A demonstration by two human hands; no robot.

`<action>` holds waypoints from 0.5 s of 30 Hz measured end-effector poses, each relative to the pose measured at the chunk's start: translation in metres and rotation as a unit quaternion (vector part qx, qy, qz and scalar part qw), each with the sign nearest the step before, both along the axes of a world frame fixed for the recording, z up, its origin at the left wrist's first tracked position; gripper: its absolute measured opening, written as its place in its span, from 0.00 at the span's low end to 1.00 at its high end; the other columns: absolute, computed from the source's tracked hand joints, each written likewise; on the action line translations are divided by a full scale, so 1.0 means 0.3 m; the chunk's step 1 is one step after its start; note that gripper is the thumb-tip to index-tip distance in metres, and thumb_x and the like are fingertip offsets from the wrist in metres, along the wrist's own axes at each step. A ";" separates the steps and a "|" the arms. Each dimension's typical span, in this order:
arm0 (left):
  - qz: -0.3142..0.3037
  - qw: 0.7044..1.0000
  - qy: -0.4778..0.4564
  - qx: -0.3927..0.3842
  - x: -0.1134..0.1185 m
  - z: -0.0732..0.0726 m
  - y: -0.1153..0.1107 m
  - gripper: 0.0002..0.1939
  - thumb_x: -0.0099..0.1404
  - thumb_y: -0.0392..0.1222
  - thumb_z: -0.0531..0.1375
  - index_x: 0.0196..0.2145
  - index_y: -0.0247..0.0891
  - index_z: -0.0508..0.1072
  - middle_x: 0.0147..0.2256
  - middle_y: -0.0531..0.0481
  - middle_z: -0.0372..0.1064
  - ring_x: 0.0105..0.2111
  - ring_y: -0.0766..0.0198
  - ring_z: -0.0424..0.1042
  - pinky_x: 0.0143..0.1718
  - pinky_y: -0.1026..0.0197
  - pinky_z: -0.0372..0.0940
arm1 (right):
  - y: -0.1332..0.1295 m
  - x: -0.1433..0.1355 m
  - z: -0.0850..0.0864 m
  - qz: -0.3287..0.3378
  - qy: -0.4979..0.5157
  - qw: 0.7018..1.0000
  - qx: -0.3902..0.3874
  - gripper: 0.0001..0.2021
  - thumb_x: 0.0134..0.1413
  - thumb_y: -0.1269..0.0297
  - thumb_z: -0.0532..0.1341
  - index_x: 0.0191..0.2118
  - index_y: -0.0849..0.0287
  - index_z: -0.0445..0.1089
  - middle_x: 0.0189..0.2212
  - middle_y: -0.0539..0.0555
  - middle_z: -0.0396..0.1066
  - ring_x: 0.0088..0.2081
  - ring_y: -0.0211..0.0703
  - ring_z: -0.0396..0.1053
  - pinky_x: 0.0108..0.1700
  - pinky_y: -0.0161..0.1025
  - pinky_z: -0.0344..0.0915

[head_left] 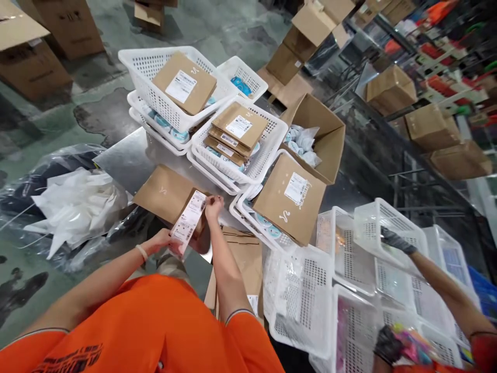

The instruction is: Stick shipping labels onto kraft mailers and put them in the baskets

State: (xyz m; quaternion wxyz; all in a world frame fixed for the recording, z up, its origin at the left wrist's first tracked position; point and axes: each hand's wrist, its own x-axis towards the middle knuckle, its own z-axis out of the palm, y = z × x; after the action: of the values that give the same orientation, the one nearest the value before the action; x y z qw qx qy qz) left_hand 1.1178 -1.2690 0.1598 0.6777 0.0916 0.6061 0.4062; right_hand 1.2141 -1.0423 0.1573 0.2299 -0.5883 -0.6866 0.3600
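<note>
A long white label strip (189, 220) with printed text is stretched between my two hands. My left hand (166, 240) pinches its lower end, and my right hand (214, 207) is closed at its upper end. The strip lies over the right part of a brown cardboard piece (165, 191) at the edge of the metal table (130, 158). Beyond it, a white basket (267, 135) holds a stack of labelled brown cardboard (239, 126). Another labelled cardboard stack (289, 199) rests on a basket to the right.
Stacked white baskets (135, 65) stand behind. An open carton (334, 137) holds wrapped round items. Near my right side are more cardboard (243, 259) and a basket (303, 300). A co-worker's gloved hands (396, 241) reach among baskets at right. Plastic-wrapped white material (83, 207) lies left.
</note>
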 end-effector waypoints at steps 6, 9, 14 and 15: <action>-0.029 1.000 -0.004 -0.010 -0.020 -0.057 -0.087 0.28 0.29 0.54 0.82 0.24 0.32 0.82 0.26 0.40 0.79 0.31 0.49 0.78 0.38 0.52 0.73 | 0.040 -0.040 -0.056 -0.043 -0.088 0.995 -0.010 0.05 0.57 0.68 0.66 0.40 0.59 0.77 0.60 0.68 0.70 0.62 0.64 0.65 0.65 0.60 0.62; -0.055 0.998 0.000 0.005 -0.071 -0.059 -0.173 0.31 0.21 0.52 0.83 0.24 0.35 0.82 0.27 0.43 0.79 0.34 0.50 0.77 0.39 0.54 0.72 | -0.036 -0.049 -0.053 -0.027 -0.131 0.990 0.046 0.27 0.63 0.69 0.64 0.67 0.66 0.71 0.73 0.78 0.58 0.71 0.69 0.58 0.69 0.63 0.57; -0.104 0.989 0.085 0.066 -0.132 -0.036 -0.236 0.30 0.40 0.66 0.78 0.32 0.39 0.87 0.33 0.42 0.82 0.37 0.51 0.77 0.41 0.58 0.71 | -0.156 -0.120 -0.063 0.225 -0.159 0.956 0.102 0.35 0.70 0.61 0.62 0.77 0.69 0.60 0.77 0.76 0.56 0.79 0.64 0.50 0.77 0.60 0.51; -0.113 0.986 0.095 0.074 -0.142 -0.033 -0.229 0.30 0.43 0.67 0.77 0.34 0.39 0.88 0.31 0.43 0.80 0.35 0.52 0.76 0.40 0.58 0.71 | -0.159 -0.122 -0.063 0.237 -0.162 0.954 0.091 0.34 0.71 0.61 0.61 0.77 0.69 0.60 0.77 0.75 0.57 0.79 0.64 0.50 0.77 0.60 0.51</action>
State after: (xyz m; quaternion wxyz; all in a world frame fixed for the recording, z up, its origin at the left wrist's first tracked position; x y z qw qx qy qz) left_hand 1.0753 -1.3376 0.1500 0.6497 0.2483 0.6217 0.3601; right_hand 1.1776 -1.0899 0.1384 0.0762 -0.4361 -0.8638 0.2403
